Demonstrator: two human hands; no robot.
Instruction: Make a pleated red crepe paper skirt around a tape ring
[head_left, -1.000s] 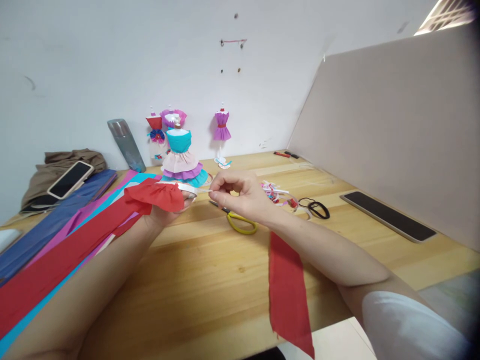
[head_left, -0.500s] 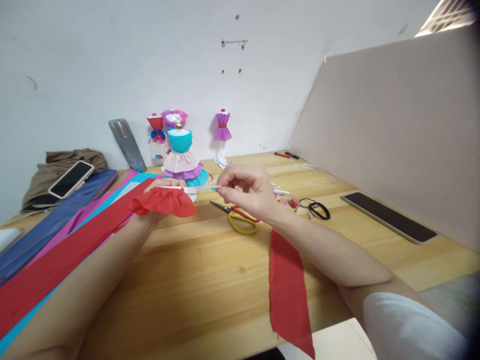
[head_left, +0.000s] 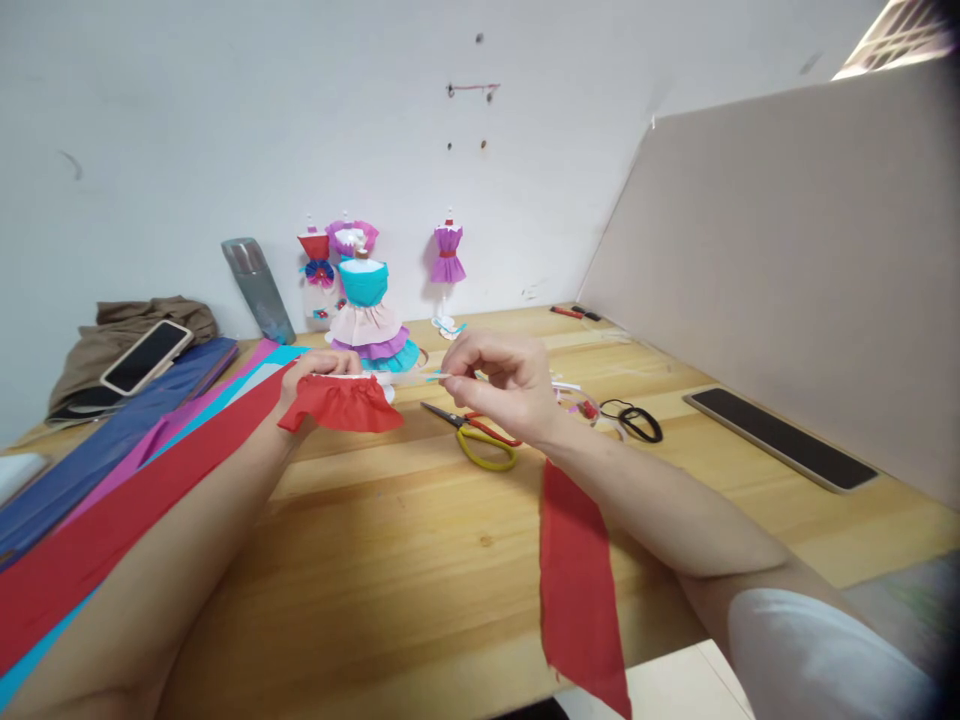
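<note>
My left hand (head_left: pixel 324 363) is closed on a gathered red ruffle (head_left: pixel 346 405), whose folds hang down below the fingers. A white band runs along the ruffle's top edge. From its right end a thin whitish strip (head_left: pixel 417 378), which looks like tape, stretches level to my right hand (head_left: pixel 504 385). Thumb and forefinger of my right hand pinch the strip's far end. Open scissors (head_left: pixel 486 455) with yellow and red handles lie on the table below that hand. A long red fabric strip (head_left: pixel 581 585) lies under my right forearm and hangs over the front edge.
Miniature dress forms stand along the wall, one in a tiered teal, pink and purple dress (head_left: pixel 364 290). A grey bottle (head_left: pixel 259 290) leans beside them. Fabric strips (head_left: pixel 172 470), a phone (head_left: pixel 146 357) and brown cloth lie left. A black hair tie (head_left: pixel 641 424) and dark tray (head_left: pixel 784 437) lie right.
The left hand has turned, so its fingers now lie over the ruffle's top edge and the ruffle hangs straighter. Both hands appear slightly further right, as does the whole view.
</note>
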